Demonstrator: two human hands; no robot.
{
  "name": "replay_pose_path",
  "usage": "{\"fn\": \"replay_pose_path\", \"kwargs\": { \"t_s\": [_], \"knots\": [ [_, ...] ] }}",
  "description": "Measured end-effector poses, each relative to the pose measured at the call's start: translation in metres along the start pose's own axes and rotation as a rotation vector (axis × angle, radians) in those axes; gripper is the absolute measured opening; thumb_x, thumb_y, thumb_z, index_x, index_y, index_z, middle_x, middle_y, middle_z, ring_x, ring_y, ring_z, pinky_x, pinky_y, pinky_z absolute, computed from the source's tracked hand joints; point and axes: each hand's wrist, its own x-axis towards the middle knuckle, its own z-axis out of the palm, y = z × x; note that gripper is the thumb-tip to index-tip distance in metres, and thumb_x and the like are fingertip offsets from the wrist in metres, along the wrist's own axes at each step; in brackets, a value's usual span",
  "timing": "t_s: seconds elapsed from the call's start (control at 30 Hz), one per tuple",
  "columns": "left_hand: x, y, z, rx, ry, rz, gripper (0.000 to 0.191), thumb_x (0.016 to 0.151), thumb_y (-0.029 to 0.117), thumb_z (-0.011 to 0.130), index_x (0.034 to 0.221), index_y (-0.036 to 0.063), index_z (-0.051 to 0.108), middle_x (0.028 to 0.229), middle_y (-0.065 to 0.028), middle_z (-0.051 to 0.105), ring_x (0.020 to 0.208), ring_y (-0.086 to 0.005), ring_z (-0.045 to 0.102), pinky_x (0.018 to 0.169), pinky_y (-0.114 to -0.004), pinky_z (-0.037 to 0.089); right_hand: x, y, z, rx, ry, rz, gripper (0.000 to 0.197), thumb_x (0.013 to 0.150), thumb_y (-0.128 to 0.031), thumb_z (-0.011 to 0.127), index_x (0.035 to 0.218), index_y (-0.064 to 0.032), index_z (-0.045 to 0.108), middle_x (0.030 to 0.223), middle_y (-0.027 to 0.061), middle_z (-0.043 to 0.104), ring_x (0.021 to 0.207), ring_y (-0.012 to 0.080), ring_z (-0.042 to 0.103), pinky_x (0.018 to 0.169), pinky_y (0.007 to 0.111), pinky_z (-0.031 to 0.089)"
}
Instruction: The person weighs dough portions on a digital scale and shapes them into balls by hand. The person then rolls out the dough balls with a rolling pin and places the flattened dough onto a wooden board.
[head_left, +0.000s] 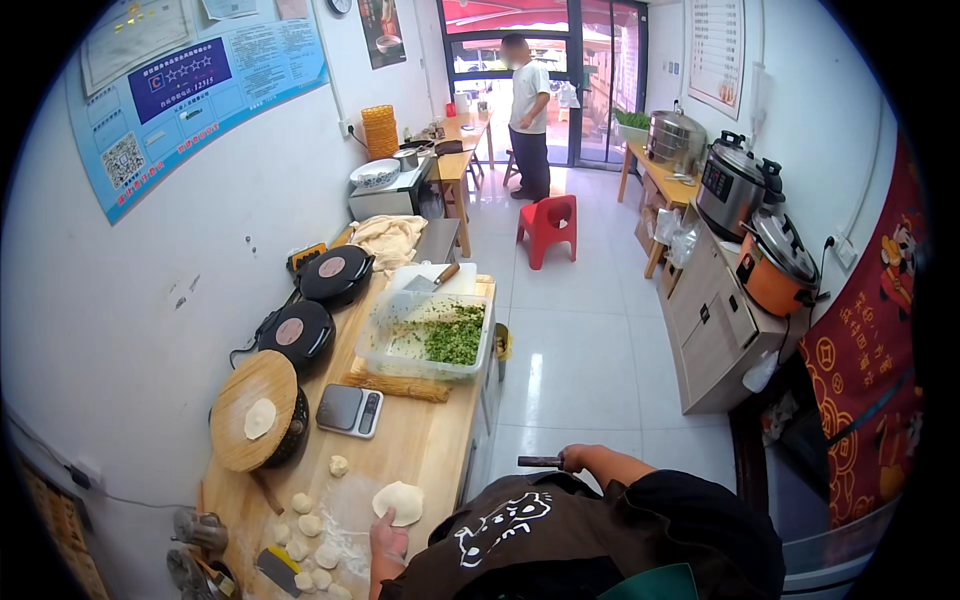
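My left hand (389, 535) has hold of the near edge of a flat dough round (399, 503), over the wooden worktop (427, 427). Out to the side, off the worktop, my right hand (577, 458) grips a short dark rolling pin (540, 461). Several small dough pieces (309, 526) lie by loose flour to the left of my left hand. Among them is a dough scraper (278, 571) with a yellow edge. Another flattened round (260, 418) rests on a round wooden board (232, 405), which sits on a dark container.
Beyond a digital scale (349, 410) stands a plastic tub (367, 352) of chopped green filling. A cleaver (431, 280) lies behind it. Two black electric griddles (295, 332) line the wall. A person (530, 105) stands near a red stool (550, 229). Cookers (780, 259) top the right cabinet.
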Motion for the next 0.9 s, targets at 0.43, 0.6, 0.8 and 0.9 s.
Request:
{"fn": "replay_pose_path", "kwargs": {
  "t_s": [0.43,0.6,0.8,0.9],
  "knots": [
    [0.019,0.121,0.04,-0.251,0.111,0.547,0.038,0.102,0.009,0.06,0.139,0.002,0.055,0.135,-0.0107,0.064,0.126,-0.0259,0.061,0.11,-0.043,0.048,-0.002,0.032,-0.003,0.031,0.083,-0.253,0.041,0.091,-0.042,0.067,0.114,-0.0084,0.074,0.114,0.0232,0.073,0.109,0.0384,0.069,0.093,0.046,0.051],
    [0.06,0.259,0.031,-0.43,0.208,0.808,0.043,0.102,0.005,0.055,0.144,-0.0004,0.05,0.149,-0.0172,0.053,0.135,-0.03,0.055,0.116,-0.042,0.045,-0.03,0.014,-0.014,-0.297,0.035,-0.202,0.042,0.086,-0.04,0.074,0.116,-0.0105,0.071,0.113,0.021,0.073,0.11,0.0382,0.068,0.096,0.046,0.052],
    [0.044,0.259,0.002,-0.132,0.374,0.643,0.046,0.108,0.023,0.043,0.149,0.0024,0.043,0.143,-0.0195,0.056,0.131,-0.0293,0.057,0.103,-0.043,0.049,-0.036,0.01,-0.019,-0.1,0.115,-0.306,0.04,0.08,-0.028,0.076,0.114,-0.0083,0.069,0.099,0.0217,0.074,0.1,0.0395,0.07,0.086,0.047,0.054],
    [-0.049,0.182,-0.004,0.627,0.762,0.49,0.051,0.105,0.033,0.047,0.15,0.007,0.046,0.092,-0.0127,0.069,0.08,-0.0227,0.068,0.068,-0.034,0.052,-0.031,-0.002,-0.026,-0.109,0.105,-0.384,0.041,0.08,-0.028,0.077,0.115,-0.0081,0.069,0.1,0.0225,0.074,0.101,0.0401,0.07,0.087,0.047,0.054]
  ]
}}
